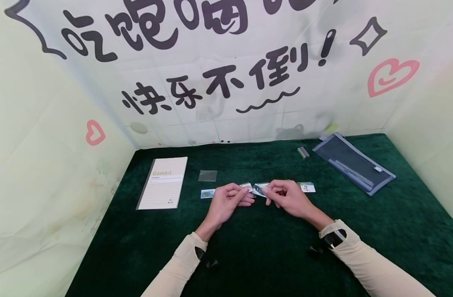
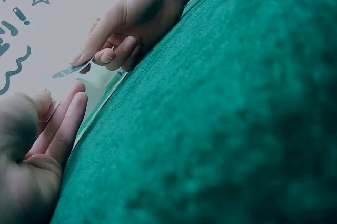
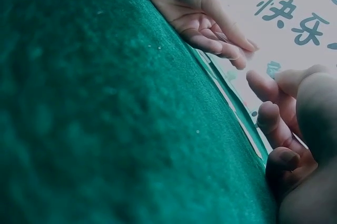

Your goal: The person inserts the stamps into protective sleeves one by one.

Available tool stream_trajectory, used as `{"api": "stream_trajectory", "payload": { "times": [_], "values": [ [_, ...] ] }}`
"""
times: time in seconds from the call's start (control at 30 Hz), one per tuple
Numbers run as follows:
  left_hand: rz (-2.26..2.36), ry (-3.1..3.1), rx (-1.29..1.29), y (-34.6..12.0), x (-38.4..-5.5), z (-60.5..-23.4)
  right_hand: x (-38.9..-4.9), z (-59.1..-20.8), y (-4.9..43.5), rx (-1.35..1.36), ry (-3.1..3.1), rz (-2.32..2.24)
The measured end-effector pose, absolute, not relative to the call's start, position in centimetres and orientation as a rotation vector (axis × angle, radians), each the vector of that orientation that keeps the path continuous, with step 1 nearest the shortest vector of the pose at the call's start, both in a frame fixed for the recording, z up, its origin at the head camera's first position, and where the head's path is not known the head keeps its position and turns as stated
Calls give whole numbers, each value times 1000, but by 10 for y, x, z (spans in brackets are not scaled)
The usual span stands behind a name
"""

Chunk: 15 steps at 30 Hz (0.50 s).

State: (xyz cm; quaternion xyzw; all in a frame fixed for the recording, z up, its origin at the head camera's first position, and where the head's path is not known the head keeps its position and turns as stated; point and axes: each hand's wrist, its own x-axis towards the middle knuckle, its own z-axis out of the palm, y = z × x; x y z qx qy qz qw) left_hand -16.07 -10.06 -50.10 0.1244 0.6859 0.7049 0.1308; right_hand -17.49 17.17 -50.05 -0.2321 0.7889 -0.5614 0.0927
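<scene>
Near the middle of the table, my left hand [image 1: 226,202] pinches a small thin piece [image 2: 51,112] between thumb and fingers, its other fingers fairly straight. Facing it, my right hand [image 1: 291,201] pinches a small dark-printed sticker-like piece [image 1: 259,189] between thumb and index finger, the remaining fingers curled loosely. The two pieces are held close together, edges toward each other. A small blue-and-green picture card [image 1: 207,194] lies beside my left hand, partly covered by it. Past my right hand lies a white picture card [image 1: 307,187], also partly hidden.
A white notebook [image 1: 163,185] marked "Gambit" lies at the left, with a clear film square [image 1: 208,176] right of it. Farther back are a small green-and-purple block [image 1: 303,153] and a blue mesh zip pouch [image 1: 350,163] at the right. Dark green cloth [image 1: 260,255] covers the table.
</scene>
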Motion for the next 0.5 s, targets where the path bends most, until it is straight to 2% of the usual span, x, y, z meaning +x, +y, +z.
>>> {"api": "stream_trajectory", "payload": {
  "times": [0.5],
  "values": [
    [2005, 2009, 343, -100, -161, -501, -173, -498, 169, -687, 2353, -1597]
  ]
}}
